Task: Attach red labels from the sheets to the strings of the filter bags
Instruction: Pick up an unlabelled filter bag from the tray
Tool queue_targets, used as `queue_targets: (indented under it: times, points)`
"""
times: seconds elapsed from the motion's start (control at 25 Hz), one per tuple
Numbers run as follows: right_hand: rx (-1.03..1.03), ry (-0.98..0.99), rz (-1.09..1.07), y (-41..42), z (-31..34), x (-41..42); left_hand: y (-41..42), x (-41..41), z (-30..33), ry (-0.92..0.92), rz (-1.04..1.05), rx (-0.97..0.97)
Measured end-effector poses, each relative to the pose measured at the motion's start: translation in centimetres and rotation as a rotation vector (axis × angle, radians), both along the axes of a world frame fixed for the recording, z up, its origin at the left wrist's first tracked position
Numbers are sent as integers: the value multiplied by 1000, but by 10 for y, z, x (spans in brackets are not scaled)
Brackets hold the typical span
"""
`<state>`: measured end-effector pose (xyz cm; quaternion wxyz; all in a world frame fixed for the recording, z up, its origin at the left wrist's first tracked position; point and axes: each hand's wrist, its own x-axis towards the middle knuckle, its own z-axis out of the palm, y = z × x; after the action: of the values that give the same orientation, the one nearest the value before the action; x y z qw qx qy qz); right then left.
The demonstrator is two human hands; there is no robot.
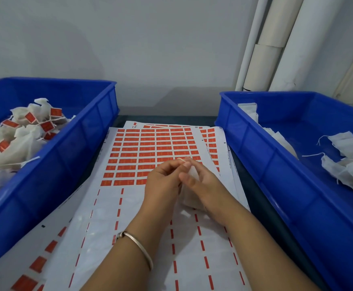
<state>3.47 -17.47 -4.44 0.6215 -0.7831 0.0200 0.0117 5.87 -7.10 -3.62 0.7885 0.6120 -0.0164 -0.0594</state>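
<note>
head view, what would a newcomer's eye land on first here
First the sheet of red labels in the middle of the table, its near rows already peeled away. Over it the left hand and right hand meet, pinching a white filter bag by its string end. Blue bins flank them: the left bin holds bags with red labels attached, the right bin holds unlabelled bags.

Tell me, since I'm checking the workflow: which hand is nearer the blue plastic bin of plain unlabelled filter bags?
Right. The right hand is nearer to the blue plastic bin of unlabelled bags; the left hand sits just beyond it, over the label sheet.
</note>
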Motion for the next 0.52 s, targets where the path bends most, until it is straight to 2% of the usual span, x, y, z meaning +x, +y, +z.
queue_targets:
  times: [0.12,0.24,0.36,0.44,0.52]
  points:
    - [-12,5,16,-1,2,-2,2,4,0,17,87,14]
    - [-141,47,-53,-1,4,-1,2,5,1,-59,130,107]
    - [-209,120,-97,-2,0,0,3,5,1,-59,166,76]
    - [-92,164,-105,-4,0,-1,6,9,1,26,218,-10]
    - [150,191,-69,-5,3,-2,12,15,1,147,266,-113]
